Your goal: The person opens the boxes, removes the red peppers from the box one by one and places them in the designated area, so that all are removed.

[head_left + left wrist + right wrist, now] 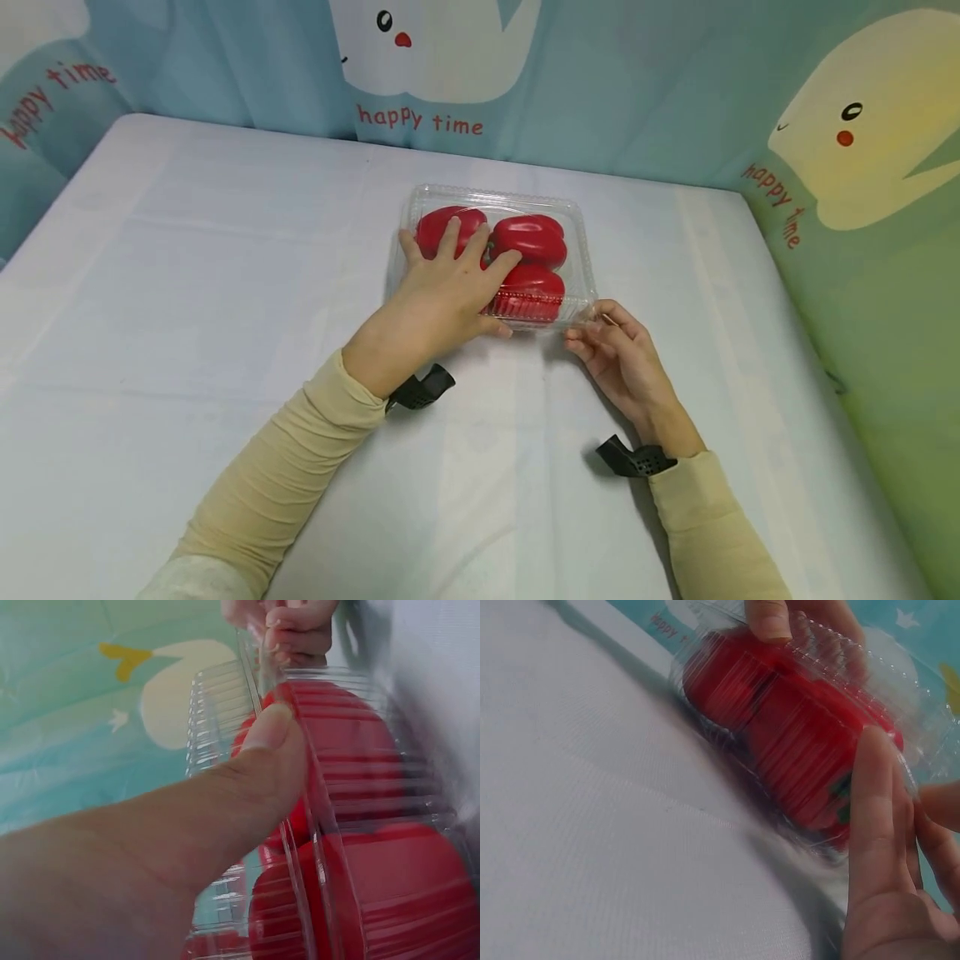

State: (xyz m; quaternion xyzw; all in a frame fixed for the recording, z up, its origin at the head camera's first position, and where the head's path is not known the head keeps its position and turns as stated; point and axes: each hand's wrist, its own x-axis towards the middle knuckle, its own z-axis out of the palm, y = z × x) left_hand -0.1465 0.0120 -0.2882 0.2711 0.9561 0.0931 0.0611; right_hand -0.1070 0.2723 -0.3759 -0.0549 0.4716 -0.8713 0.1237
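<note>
A clear plastic clamshell box with a ribbed rim sits toward the back of the white table. Inside it lie several red bell peppers, one with its green stem end showing; part of them is hidden under my left hand. That hand spreads its straight fingers over the lid, while its thumb presses along the front seam. At the box's near right corner, my right hand pinches the plastic edge between thumb and fingers.
White cloth covers the table. Behind it and on both sides hangs a blue-green curtain with printed whales and lettering. Each wrist carries a black camera mount.
</note>
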